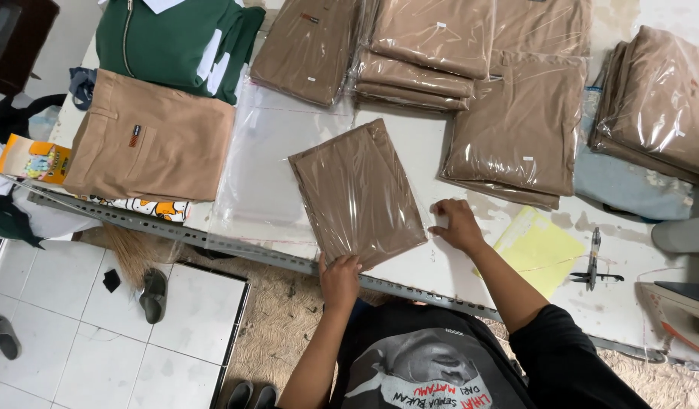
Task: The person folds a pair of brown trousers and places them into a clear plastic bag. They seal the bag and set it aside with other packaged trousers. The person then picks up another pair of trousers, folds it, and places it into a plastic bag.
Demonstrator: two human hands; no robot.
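At frame centre I see the bagged tan garment (357, 193) lying flat on the bench (440, 261). My left hand (340, 279) pinches its lower edge; my right hand (457, 224), fingers spread and holding nothing, rests on the bench just beside its right edge. I judge the slick plastic could slide off the bench's front edge.

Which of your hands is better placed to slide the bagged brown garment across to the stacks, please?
Probably the left hand: it grips the bagged brown garment at its near corner, while the right hand rests beside it.
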